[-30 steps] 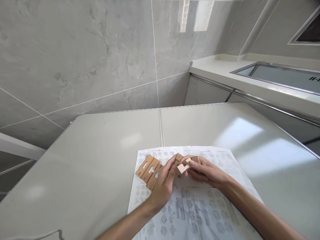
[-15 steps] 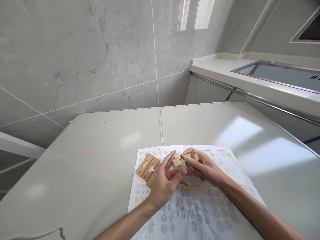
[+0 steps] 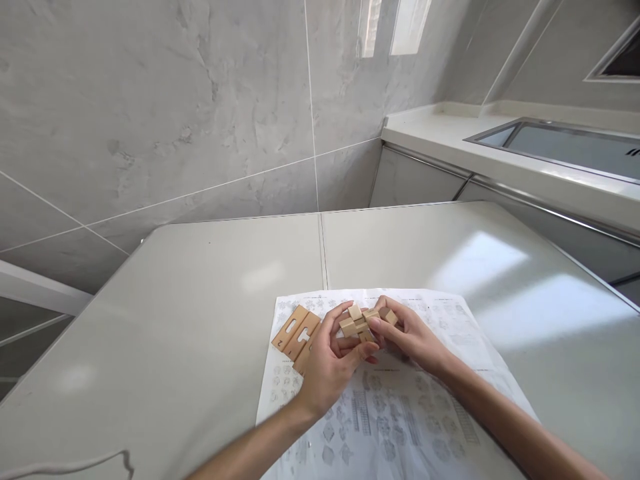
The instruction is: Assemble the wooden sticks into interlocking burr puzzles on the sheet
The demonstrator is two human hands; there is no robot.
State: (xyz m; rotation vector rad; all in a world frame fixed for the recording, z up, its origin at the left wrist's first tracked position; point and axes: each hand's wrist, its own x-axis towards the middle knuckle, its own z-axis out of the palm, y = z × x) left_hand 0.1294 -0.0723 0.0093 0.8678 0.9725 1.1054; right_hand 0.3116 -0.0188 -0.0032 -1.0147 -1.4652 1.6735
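A small cluster of interlocked wooden puzzle pieces (image 3: 361,322) is held between both hands above a printed instruction sheet (image 3: 395,413). My left hand (image 3: 330,363) curls round its left and underside, thumb and fingers closed on it. From the right, my right hand (image 3: 407,337) pinches the same cluster with its fingertips. Three loose notched wooden bars (image 3: 296,335) lie side by side on the sheet's upper left corner, just left of my left hand.
The sheet lies on a pale grey table (image 3: 190,300) with a centre seam, set against a grey tiled wall (image 3: 175,107). A white counter with an inset steel-rimmed panel (image 3: 565,143) stands at the right. A thin cable (image 3: 75,463) crosses the near left corner.
Both hands have closed in on the wooden pieces and turned them; the pieces now sit more tightly joined and slightly further from me. The loose bars have not moved.
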